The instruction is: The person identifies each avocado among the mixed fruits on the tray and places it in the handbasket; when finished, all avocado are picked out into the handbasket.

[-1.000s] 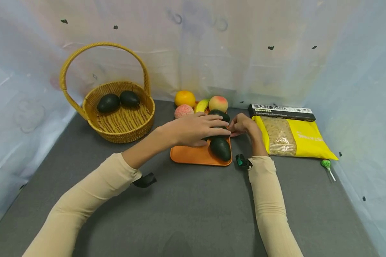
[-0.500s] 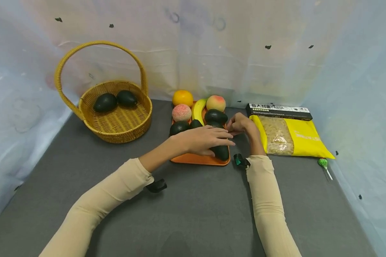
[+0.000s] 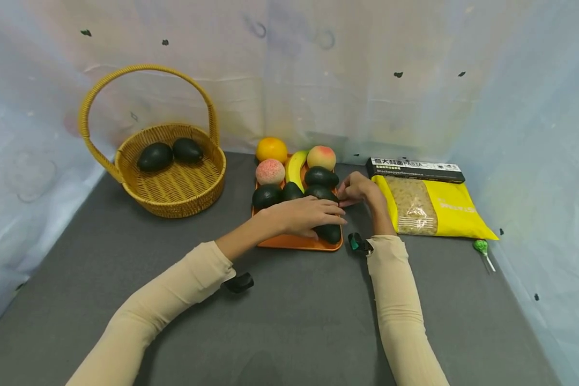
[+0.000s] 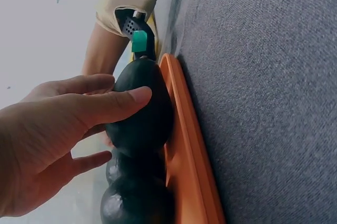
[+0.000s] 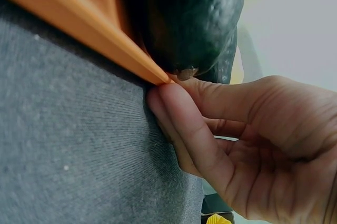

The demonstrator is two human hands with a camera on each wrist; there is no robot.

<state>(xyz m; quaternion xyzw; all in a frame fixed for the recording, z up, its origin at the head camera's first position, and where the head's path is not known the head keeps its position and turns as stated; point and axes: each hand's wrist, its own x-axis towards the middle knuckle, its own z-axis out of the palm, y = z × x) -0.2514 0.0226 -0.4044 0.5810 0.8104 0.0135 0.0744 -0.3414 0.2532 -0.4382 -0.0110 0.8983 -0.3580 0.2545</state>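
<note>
Orange, shallow and glossy, with a raised rim and rounded corners, the tray [image 3: 291,242] lies on the grey desk [image 3: 280,327], to the right of the wicker basket [image 3: 185,210]. Dark green, almost black avocados [image 3: 321,177] with bumpy, shiny skins crowd its right side and middle. Of the hands, the right hand [image 3: 359,188] pinches the tray's right edge between thumb and bent fingers; the left hand [image 3: 305,215] is loosely spread above the avocados, its thumb over the side of one, and whether it presses there cannot be told. That hand hides the middle of the tray, and the fruit covers most of the far rim. The right wrist view cuts off most of the tray; the left cuts an avocado at its lower border.
</note>
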